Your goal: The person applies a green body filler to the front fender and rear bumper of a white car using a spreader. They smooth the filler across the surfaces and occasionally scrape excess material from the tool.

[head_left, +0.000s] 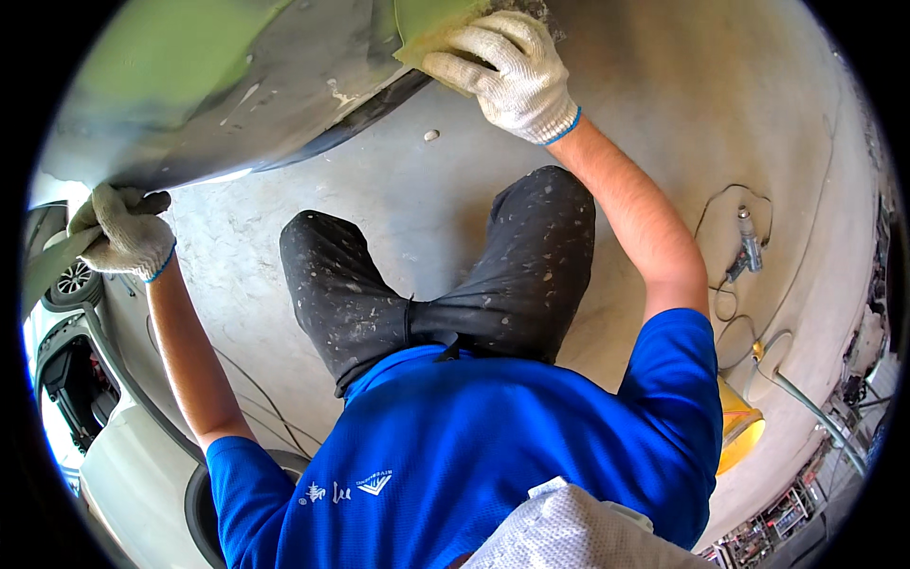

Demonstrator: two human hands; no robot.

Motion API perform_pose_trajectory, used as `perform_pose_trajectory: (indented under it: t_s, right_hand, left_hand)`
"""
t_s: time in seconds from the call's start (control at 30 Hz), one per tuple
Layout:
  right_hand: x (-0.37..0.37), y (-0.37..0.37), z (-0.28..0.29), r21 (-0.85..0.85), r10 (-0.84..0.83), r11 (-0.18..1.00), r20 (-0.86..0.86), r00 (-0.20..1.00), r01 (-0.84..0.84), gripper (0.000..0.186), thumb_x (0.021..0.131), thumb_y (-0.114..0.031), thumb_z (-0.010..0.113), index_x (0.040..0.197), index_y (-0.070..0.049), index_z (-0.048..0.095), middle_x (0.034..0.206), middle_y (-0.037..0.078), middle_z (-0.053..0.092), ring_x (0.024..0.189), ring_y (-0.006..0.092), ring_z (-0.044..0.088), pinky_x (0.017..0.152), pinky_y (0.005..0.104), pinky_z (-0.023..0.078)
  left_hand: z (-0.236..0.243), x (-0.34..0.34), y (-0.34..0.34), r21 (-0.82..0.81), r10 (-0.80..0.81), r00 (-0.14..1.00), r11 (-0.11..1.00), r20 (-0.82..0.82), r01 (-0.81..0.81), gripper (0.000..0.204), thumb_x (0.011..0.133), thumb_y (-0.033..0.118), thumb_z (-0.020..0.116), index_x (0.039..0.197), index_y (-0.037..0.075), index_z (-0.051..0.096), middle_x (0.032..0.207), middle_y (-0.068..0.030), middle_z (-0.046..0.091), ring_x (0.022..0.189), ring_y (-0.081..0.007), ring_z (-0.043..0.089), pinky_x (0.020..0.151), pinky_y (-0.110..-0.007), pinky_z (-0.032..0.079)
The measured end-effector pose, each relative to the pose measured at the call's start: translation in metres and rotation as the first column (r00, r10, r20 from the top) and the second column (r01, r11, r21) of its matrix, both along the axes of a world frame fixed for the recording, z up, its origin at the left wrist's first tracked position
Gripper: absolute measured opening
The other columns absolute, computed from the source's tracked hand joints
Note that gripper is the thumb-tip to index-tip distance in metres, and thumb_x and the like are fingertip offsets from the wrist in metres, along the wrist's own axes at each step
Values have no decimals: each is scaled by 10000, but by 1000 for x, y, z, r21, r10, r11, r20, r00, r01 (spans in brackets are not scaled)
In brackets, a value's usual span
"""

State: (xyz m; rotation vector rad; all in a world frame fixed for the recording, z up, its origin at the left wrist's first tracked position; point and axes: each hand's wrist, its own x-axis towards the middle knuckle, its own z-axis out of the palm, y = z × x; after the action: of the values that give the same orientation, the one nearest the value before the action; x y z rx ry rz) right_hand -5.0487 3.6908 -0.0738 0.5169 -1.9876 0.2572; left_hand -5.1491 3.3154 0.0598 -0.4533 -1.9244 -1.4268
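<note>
A large curved car body panel point(313, 85), dark grey with green patches and pale scuffs, fills the upper left and runs between my hands. My right hand point(517, 76), in a white knit glove with a blue cuff, has its fingers bent over the panel's yellow-green right end. My left hand point(128, 232), gloved the same way and dirtier, curls round the panel's edge at the far left. Its fingertips are partly hidden. Below the panel are my knees in paint-spotted dark trousers point(351, 294).
A pale car point(142, 474) with an opening in its body stands at the lower left. On the concrete floor lie a grey corded tool point(747, 242), loose cables and a small pebble-like lump point(431, 135). To the right are a yellow bucket point(744, 431), a hose point(815, 412) and cluttered parts.
</note>
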Motion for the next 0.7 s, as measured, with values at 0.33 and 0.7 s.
perform_pose_trajectory:
  t_s: [0.33,0.7]
  right_hand:
    - [-3,1,40,-181,55,983,77,996,-40,325,761,-229,741,1069,-335,750,1028,-77,642,967,156,585,859,313,502]
    - [5,-18,-3,91,-69,993,-5,998,69,290,770,-232,739,1048,-316,754,983,-77,635,908,157,599,802,318,528]
  left_hand:
    - [2,-4,-2,16,-2,1000,1000,-9,3,205,789,56,632,634,2,509,543,-108,551,349,-183,533,296,-316,482]
    - [2,5,3,-36,4,999,999,-50,-5,222,831,102,624,673,-9,515,533,-123,563,356,-195,554,310,-322,477]
